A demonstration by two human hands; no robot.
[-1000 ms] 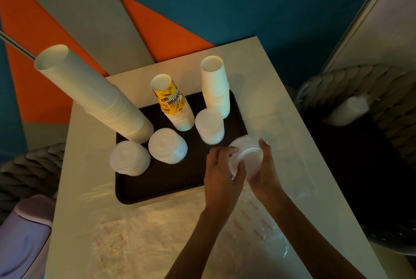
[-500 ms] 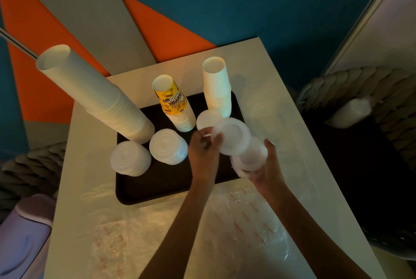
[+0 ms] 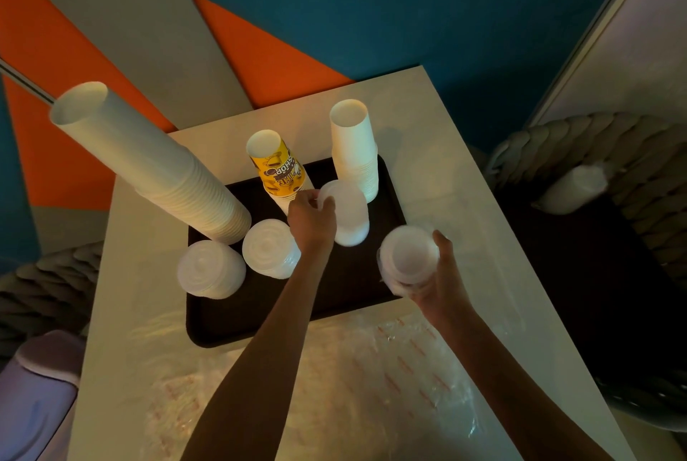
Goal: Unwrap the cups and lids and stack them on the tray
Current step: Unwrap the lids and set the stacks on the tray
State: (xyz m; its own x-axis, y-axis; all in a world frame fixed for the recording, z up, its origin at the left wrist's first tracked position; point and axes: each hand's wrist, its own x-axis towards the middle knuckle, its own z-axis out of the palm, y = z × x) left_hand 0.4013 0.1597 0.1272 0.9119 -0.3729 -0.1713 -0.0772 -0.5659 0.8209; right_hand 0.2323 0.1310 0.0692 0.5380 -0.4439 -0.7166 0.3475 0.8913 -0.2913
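Looking down from the head camera, I see the left hand [image 3: 310,217] stretched over the dark tray [image 3: 334,297] on the table [image 3: 427,148]. Its fingers [image 3: 319,202] are curled and pinch the top rim of the back lid pile [image 3: 349,215]. This pile stands upright on the tray, just in front of the plain white cups [image 3: 353,148]. The right hand [image 3: 440,284] is at the right edge of the tray, its fingers wrapped around the small lid pile [image 3: 407,256], with the thumb on the pile's right side. The yellow printed cups [image 3: 277,170] stand on the tray just behind the left hand. The tall cup tower [image 3: 148,163] stands at the left back part of the tray. In front of it are the left lid pile [image 3: 210,269] and the middle lid pile [image 3: 269,248], side by side. The clear wrapping [image 3: 353,386] lies on the table under both forearms
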